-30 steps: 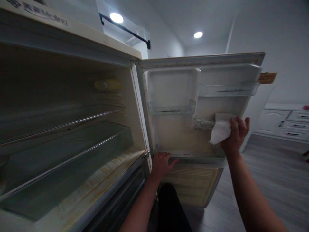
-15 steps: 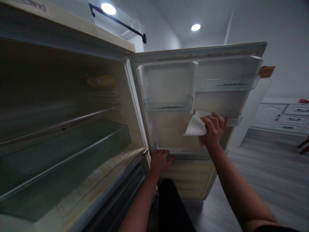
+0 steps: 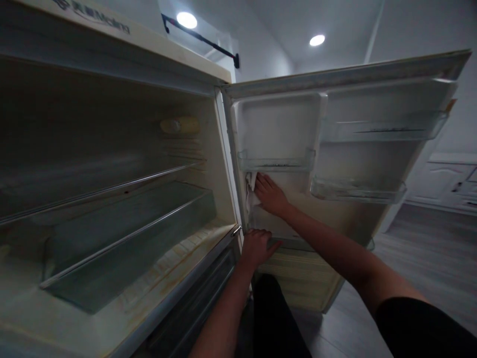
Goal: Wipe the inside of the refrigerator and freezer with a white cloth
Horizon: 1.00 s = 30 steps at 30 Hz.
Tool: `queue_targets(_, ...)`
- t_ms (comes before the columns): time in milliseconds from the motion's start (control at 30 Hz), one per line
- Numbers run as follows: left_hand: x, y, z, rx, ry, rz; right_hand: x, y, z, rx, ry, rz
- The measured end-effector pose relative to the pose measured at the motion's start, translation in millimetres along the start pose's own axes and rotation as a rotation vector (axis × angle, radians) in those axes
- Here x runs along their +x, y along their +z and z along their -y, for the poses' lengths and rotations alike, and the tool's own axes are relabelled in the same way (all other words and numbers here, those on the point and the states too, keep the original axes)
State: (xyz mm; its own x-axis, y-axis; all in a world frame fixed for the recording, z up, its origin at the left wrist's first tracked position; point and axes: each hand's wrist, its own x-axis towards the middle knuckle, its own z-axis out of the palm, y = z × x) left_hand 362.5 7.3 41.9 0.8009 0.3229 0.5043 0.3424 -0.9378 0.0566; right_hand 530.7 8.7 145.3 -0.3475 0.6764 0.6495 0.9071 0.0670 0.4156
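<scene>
In the head view, a white cloth [image 3: 252,195] is pressed flat against the inner panel of the open refrigerator door [image 3: 278,127], close to the hinge side. My right hand [image 3: 271,195] holds it there with fingers stretched over it, just beneath the small clear door shelf [image 3: 278,163]. Lower down, my left hand [image 3: 257,246] curls its fingers over the rim of the bottom door shelf [image 3: 298,243], thumb pointing out to the right. Part of the cloth is hidden under the right hand.
To the left stands the refrigerator compartment [image 3: 219,149] with a glass shelf [image 3: 149,176], a clear drawer [image 3: 130,248] and yellowish stains on its floor. More clear shelves [image 3: 357,189] line the door's right half. White cabinets [image 3: 443,181] stand behind, at right.
My right hand has moved left with the cloth, from the door's right half to its hinge side. My left hand keeps its place on the bottom shelf. The view has shifted slightly left.
</scene>
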Motion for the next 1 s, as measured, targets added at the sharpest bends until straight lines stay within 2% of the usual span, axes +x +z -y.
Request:
queue_targets(133,-4.6,-2.1,5.1,-0.029,0.016,0.000,7.7,-9.8,-14.1,0.031,0.083,0.100)
queue_targets(233,-6.6,-1.3,8.9,-0.047,0.024,-0.003,-5.9,-24.5,-17.0,0.010,0.128,0.124)
queue_targets(333,-7.9,-1.3,11.8,-0.063,0.031,-0.006,-30.3,-28.6,-19.8,-0.012,0.134,0.105)
queue_targets(400,-8.6,-2.2,13.2,-0.074,0.037,-0.009,-49.8,-27.3,-23.4,-0.018,0.081,0.104)
queue_targets(567,-9.9,-5.1,14.2,-0.085,0.043,-0.023,-99.0,-32.0,-41.2,0.033,-0.169,0.167)
queue_targets(667,-9.9,-6.4,13.0,-0.086,0.044,-0.028,-129.6,-46.4,-58.7,0.048,-0.216,0.220)
queue_targets(800,-9.0,-7.2,10.5,-0.083,0.040,-0.021,-177.4,-76.2,-88.5,0.051,-0.119,0.310)
queue_targets(900,-7.8,-6.5,8.7,-0.082,0.032,-0.015,-210.7,-102.5,-104.8,-0.069,0.009,0.284)
queue_targets(1000,-6.3,-4.7,6.9,-0.075,0.029,-0.020,-229.5,-123.8,-106.1,-0.214,0.023,0.261)
